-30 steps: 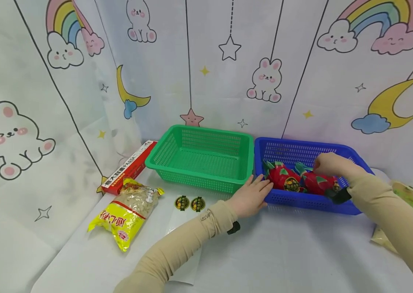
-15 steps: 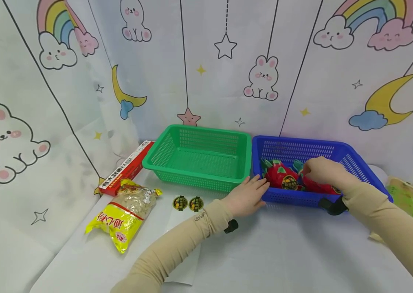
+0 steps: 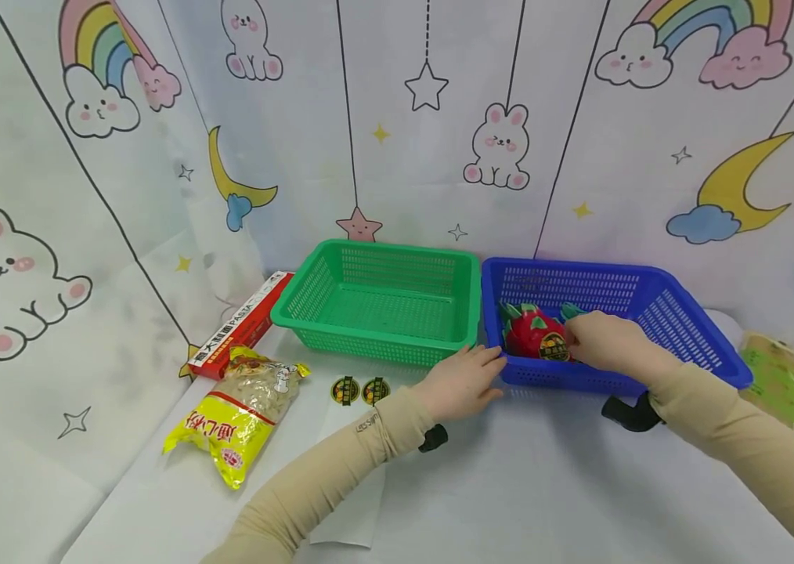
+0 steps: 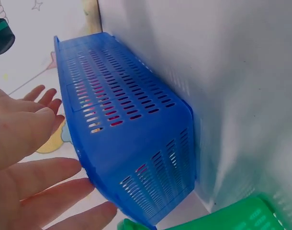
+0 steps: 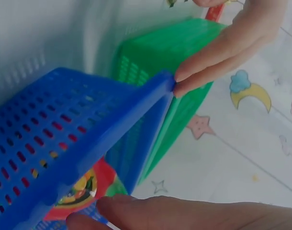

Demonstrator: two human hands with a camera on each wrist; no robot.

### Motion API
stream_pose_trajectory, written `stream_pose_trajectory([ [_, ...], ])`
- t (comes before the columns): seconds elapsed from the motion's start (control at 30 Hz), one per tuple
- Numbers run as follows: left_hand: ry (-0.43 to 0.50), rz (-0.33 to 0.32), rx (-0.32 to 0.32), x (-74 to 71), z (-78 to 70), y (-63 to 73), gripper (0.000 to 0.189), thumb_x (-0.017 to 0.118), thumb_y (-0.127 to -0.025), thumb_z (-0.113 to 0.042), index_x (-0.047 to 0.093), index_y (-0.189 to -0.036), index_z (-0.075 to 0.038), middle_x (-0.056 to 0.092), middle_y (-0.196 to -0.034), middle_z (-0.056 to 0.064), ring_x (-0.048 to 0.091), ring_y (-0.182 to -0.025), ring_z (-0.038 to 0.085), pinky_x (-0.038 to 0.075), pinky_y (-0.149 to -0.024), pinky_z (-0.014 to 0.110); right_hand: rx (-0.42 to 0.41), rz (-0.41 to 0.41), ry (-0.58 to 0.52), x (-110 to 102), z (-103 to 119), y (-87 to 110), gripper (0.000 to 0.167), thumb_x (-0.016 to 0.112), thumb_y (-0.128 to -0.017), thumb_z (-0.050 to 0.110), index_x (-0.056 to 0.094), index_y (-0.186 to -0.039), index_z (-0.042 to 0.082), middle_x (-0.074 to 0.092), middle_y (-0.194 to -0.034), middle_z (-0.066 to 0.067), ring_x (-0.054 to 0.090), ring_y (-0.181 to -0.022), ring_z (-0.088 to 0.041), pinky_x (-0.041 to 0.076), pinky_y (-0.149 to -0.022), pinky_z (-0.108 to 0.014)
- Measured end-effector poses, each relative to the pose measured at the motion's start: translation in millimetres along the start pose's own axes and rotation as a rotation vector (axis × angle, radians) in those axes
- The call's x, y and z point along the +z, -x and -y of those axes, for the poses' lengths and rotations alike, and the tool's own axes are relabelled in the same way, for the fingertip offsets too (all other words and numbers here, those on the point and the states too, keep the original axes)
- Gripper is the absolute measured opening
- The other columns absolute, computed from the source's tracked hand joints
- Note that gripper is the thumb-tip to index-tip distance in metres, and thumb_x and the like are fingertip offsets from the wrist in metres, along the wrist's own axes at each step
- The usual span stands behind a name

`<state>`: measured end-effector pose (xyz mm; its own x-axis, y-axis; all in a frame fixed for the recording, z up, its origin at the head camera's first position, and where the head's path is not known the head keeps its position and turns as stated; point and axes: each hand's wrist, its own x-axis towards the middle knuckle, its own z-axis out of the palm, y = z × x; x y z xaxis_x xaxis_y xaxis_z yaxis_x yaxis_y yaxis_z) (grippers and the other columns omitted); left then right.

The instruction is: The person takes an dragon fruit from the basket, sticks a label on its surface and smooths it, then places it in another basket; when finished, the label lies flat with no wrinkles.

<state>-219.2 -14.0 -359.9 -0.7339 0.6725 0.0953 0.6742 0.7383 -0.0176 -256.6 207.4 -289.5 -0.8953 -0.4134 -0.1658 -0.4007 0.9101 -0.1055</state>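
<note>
My left hand (image 3: 456, 384) lies with fairly straight, spread fingers at the near left corner of the blue basket (image 3: 693, 329); in the left wrist view its fingertips reach the rim. My right hand (image 3: 611, 345) dips into that basket with bent fingers. Its fingertips are right beside a red dragon fruit (image 3: 529, 329) with green tips and a round black-and-gold sticker (image 3: 553, 347). In the right wrist view, the thumb and a finger overlap this fruit (image 5: 105, 175). A second dragon fruit is mostly hidden behind the right hand, and I cannot tell whether the fingers grip it.
A green basket (image 3: 284, 319) stands against the blue one's left side. Left of it lie a red pasta box (image 3: 242, 325) and a yellow-and-clear food bag (image 3: 238, 419). Two round stickers (image 3: 344, 390) lie on a pale strip (image 3: 348, 509). A green packet (image 3: 777, 380) sits at right.
My right hand has moved left and lower inside the blue basket, now covering the second dragon fruit. The left hand stays at the basket corner. The head view has shifted slightly.
</note>
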Motion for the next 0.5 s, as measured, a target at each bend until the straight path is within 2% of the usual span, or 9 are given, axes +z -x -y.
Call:
stream_pose_trajectory([
  [0.3,-0.048,-0.035,0.011,-3.1,5.9,19.1,0.036,0.052,-0.093,-0.035,0.059,-0.122,-0.014,0.059,-0.122,0.000,0.055,-0.114,0.012,0.043,-0.098,0.028,-0.085,-0.084,0.006,6.1,20.2,10.4,0.009,0.063,-0.080,0.011,0.067,-0.087,0.007,0.055,-0.064,0.004,0.046,-0.057,-0.013,0.042,-0.046,-0.024],
  [0.5,-0.077,-0.043,0.012,-3.6,9.9,30.4,0.033,0.053,-0.093,-0.036,0.061,-0.117,-0.016,0.062,-0.112,-0.003,0.060,-0.103,0.011,0.047,-0.089,0.025,-0.086,-0.064,-0.017,10.5,30.3,16.3,0.012,0.061,-0.082,0.010,0.066,-0.092,0.007,0.058,-0.069,0.004,0.048,-0.059,-0.012,0.043,-0.047,-0.025],
])
